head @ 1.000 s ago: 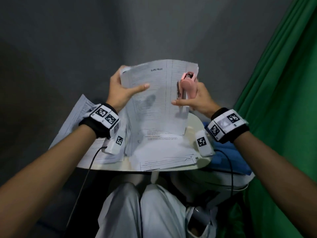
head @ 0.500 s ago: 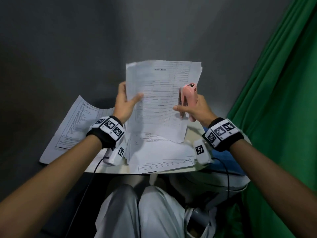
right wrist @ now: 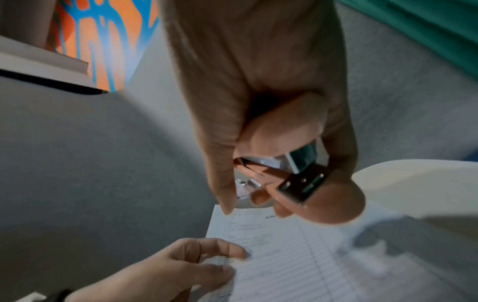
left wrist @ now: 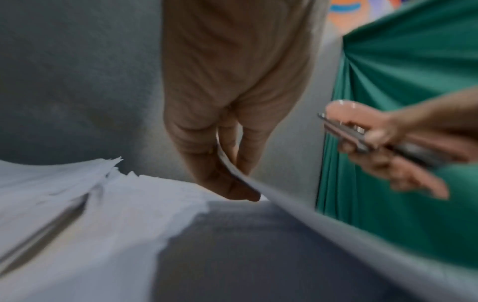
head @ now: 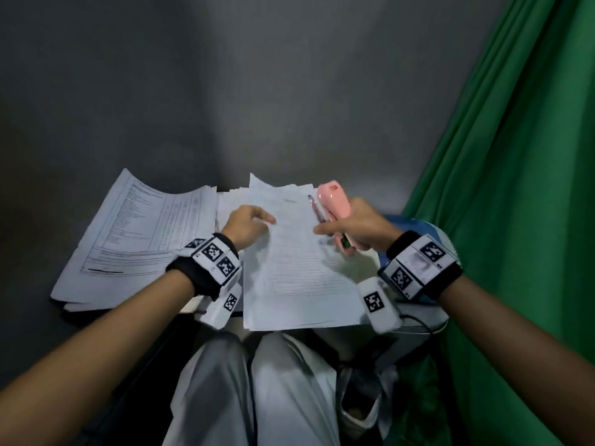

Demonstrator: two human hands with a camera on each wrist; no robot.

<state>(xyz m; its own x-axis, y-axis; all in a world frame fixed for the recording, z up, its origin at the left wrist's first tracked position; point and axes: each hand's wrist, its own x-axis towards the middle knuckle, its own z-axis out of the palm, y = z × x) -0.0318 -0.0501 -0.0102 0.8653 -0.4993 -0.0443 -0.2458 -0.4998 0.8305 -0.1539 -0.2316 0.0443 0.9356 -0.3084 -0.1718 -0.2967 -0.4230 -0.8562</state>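
Observation:
A printed set of sheets (head: 299, 272) lies nearly flat on top of the paper pile on a small white table (right wrist: 413, 175). My left hand (head: 262, 220) pinches the sheets' left edge between thumb and fingers; the left wrist view shows that edge (left wrist: 232, 169) in the pinch. My right hand (head: 338, 230) grips a pink stapler (head: 333, 204) just above the sheets' upper right corner. The stapler's metal jaw stands slightly apart from its body. In the right wrist view the stapler (right wrist: 300, 173) hovers over the sheets (right wrist: 284, 255), with my left hand (right wrist: 201, 263) on their edge.
A second stack of printed papers (head: 135, 239) lies to the left, overhanging the table. A green curtain (head: 515, 188) hangs close on the right, and something blue (head: 415, 225) lies behind my right wrist. A grey wall stands behind. My knees are under the table.
The sheets were held upright in the air; both hands have brought them down flat onto the pile. The stapler stays in my right hand.

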